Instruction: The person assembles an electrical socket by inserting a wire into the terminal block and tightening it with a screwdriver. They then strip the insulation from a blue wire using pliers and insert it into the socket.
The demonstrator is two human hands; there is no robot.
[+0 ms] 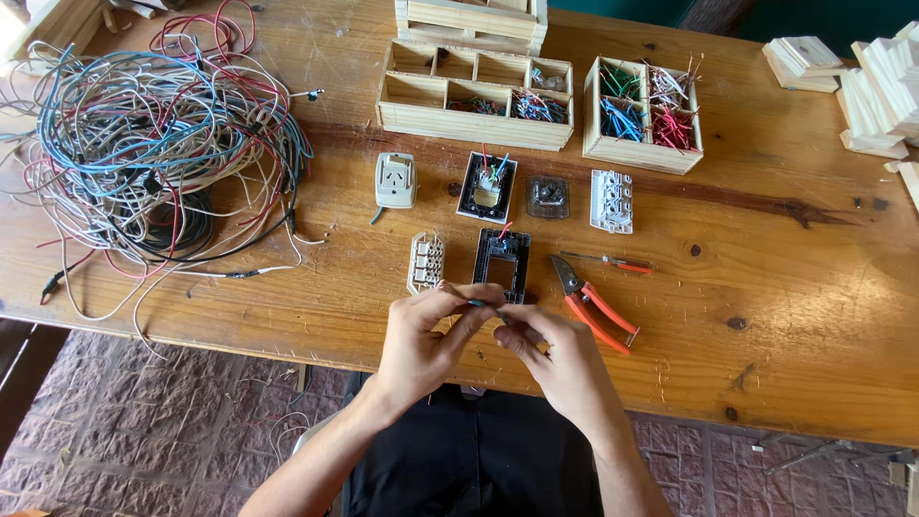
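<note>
Pinching: left hand (421, 340) and right hand (555, 354) met at lower centre, fingertips closed narrowly on a short dark wire piece (486, 305).
Wire piece: held just above the table's (785, 316) near edge, below the black frame (501, 263).
Beside the hands: cream module (425, 260) to the upper left; red-handled pliers (593, 304) to the right.
Upper left: tangled cable heap (153, 144).
Top centre: wooden compartment trays (476, 94).

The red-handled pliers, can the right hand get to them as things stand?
Probably yes: the pliers lie on bare table just beside the right hand, nothing between, though its fingers pinch a small dark piece.
</note>
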